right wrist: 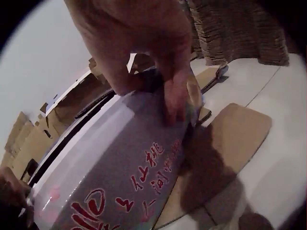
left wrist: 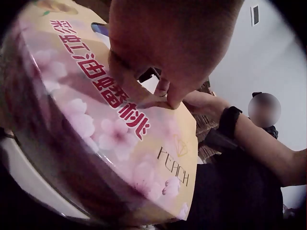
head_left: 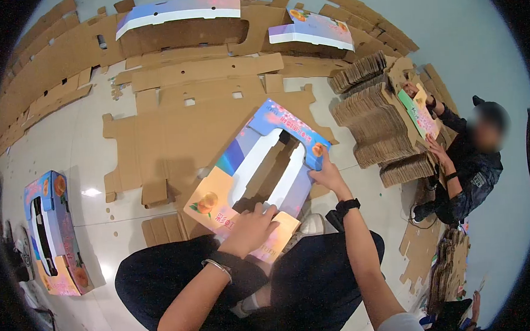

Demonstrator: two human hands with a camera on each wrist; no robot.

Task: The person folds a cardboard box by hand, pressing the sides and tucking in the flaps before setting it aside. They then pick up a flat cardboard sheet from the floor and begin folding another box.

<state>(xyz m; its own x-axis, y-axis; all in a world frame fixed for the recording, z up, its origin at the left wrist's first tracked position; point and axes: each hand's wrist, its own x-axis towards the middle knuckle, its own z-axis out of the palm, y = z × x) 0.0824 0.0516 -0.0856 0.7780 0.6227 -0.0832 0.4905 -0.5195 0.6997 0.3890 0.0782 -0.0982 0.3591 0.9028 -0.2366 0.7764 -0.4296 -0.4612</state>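
A printed peach box [head_left: 251,181] with a long opening in its top is held tilted above the person's lap. The left hand [head_left: 248,230] lies at the box's near end; in the left wrist view its fingers [left wrist: 168,96] curl onto the edge of the printed panel [left wrist: 105,129], partly hidden by the hand. At the box's right corner the right hand [head_left: 332,177] grips the side; in the right wrist view its thumb and fingers [right wrist: 175,103] bend over the box edge. An orange end flap [head_left: 280,239] sticks out below the left hand.
Flattened cardboard [head_left: 140,141] covers the floor ahead. Another printed box [head_left: 55,234] stands at left. Stacked cardboard [head_left: 372,125] is at right, beside a seated person [head_left: 475,168] handling a printed sheet [head_left: 417,112]. Printed pieces [head_left: 181,10] lie at the back.
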